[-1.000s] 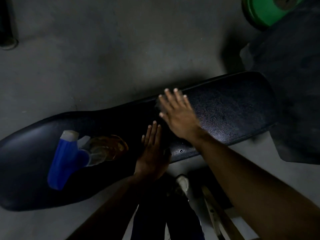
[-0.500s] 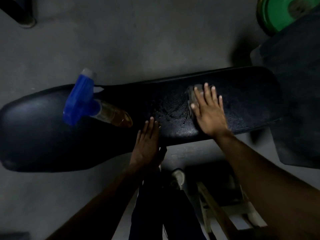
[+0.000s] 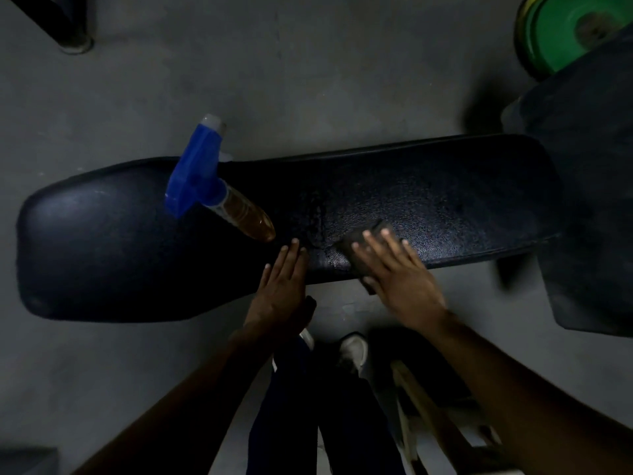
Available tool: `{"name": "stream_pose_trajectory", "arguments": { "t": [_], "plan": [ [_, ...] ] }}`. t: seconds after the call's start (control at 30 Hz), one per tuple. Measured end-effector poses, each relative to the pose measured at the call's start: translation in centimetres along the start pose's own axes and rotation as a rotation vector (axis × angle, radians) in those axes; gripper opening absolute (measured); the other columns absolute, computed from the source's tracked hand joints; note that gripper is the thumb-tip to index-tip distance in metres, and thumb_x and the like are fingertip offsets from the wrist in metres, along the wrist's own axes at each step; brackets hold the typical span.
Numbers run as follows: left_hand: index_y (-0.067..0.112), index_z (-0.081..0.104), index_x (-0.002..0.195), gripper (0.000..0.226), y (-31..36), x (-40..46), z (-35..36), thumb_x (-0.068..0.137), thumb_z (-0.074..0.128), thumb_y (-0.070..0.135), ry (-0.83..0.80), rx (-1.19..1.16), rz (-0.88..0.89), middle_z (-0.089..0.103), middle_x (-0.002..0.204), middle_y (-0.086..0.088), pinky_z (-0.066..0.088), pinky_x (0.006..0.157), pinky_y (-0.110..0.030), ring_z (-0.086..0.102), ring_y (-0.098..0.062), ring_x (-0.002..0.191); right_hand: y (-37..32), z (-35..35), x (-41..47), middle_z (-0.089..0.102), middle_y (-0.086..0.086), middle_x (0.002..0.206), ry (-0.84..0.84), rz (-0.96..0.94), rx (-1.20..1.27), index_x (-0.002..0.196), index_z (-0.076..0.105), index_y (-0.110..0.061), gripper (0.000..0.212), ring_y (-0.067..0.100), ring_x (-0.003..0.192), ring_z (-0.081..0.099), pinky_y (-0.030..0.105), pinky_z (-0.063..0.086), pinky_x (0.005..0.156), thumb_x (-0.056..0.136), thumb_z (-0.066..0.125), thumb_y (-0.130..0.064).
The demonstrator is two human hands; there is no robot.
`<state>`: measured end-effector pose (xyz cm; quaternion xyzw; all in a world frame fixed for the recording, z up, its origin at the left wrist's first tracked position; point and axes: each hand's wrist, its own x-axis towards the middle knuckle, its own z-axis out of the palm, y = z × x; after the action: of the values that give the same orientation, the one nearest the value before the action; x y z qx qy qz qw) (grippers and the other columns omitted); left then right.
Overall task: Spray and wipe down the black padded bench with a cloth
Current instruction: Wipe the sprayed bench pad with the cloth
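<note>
The black padded bench (image 3: 445, 197) runs across the view from left to right. A spray bottle (image 3: 212, 186) with a blue trigger head and amber liquid lies on its left half. My right hand (image 3: 397, 272) presses flat on a dark cloth (image 3: 359, 241) at the near edge of the pad, fingers spread over it. A wet streak shows on the pad just left of the cloth. My left hand (image 3: 284, 286) rests flat on the bench's near edge, fingers together, holding nothing.
A green weight plate (image 3: 565, 29) lies at the top right, beside a dark padded piece (image 3: 589, 200) at the bench's right end. A black post foot (image 3: 68, 36) stands top left. My legs and shoes and a wooden frame (image 3: 428, 406) are below the bench.
My right hand has slid the cloth from the pad's far side toward the near edge. The left hand stays braced on the bench. The view shifted slightly.
</note>
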<state>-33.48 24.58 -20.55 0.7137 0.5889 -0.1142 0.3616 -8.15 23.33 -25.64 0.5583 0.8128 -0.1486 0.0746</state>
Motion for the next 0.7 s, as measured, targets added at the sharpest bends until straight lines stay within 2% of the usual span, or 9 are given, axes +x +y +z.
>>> {"name": "stream_pose_trajectory", "arguments": {
  "t": [0.07, 0.13, 0.27, 0.5, 0.7],
  "plan": [
    [0.014, -0.003, 0.159, 0.091, -0.1, 0.1, -0.2, 0.092, 0.057, 0.027, -0.015, -0.010, 0.007, -0.020, 0.166, 0.000, 0.004, 0.125, -0.046, -0.018, -0.016, 0.153, 1.8, -0.5, -0.1, 0.020, 0.002, 0.177, -0.021, 0.076, 0.081, 0.168, 0.020, -0.030, 0.062, 0.034, 0.164, 0.016, 0.058, 0.029, 0.128, 0.108, 0.028, -0.044],
    [0.013, -0.003, 0.159, 0.092, -0.2, 0.2, -0.2, 0.092, 0.058, 0.027, -0.019, -0.017, 0.018, -0.020, 0.166, -0.002, 0.004, 0.123, -0.045, -0.018, -0.017, 0.153, 2.5, -1.2, 1.3, 0.012, 0.002, 0.179, 0.007, 0.188, 0.208, 0.169, 0.020, -0.030, 0.060, 0.034, 0.166, 0.006, 0.056, 0.020, 0.131, 0.111, 0.027, -0.043],
    [0.012, -0.005, 0.159, 0.095, -0.6, 0.2, 0.3, 0.090, 0.060, 0.023, -0.005, -0.003, 0.044, -0.021, 0.166, -0.003, 0.003, 0.123, -0.045, -0.019, -0.019, 0.152, -0.4, -2.1, 5.6, 0.007, 0.003, 0.180, 0.118, 0.408, 0.336, 0.170, 0.019, -0.026, 0.060, 0.034, 0.166, -0.003, 0.055, 0.005, 0.132, 0.112, 0.028, -0.040],
    [0.010, 0.000, 0.159, 0.092, -1.9, 0.0, 0.4, 0.093, 0.060, 0.032, 0.004, 0.015, 0.118, -0.014, 0.167, -0.006, 0.007, 0.123, -0.046, -0.015, -0.023, 0.154, -8.8, 0.0, 4.4, 0.010, 0.005, 0.179, 0.059, 0.102, 0.201, 0.170, 0.018, -0.020, 0.068, 0.034, 0.166, 0.005, 0.055, 0.011, 0.131, 0.108, 0.043, -0.035],
    [0.018, -0.004, 0.159, 0.092, -4.3, -2.5, 0.4, 0.094, 0.057, 0.039, 0.004, 0.047, 0.133, -0.017, 0.166, 0.001, 0.002, 0.125, -0.043, -0.019, -0.018, 0.152, -7.3, -0.2, 2.4, 0.010, 0.003, 0.179, 0.003, 0.101, 0.144, 0.169, 0.018, -0.023, 0.066, 0.032, 0.165, 0.003, 0.049, 0.011, 0.131, 0.110, 0.044, -0.033]
  ]
}}
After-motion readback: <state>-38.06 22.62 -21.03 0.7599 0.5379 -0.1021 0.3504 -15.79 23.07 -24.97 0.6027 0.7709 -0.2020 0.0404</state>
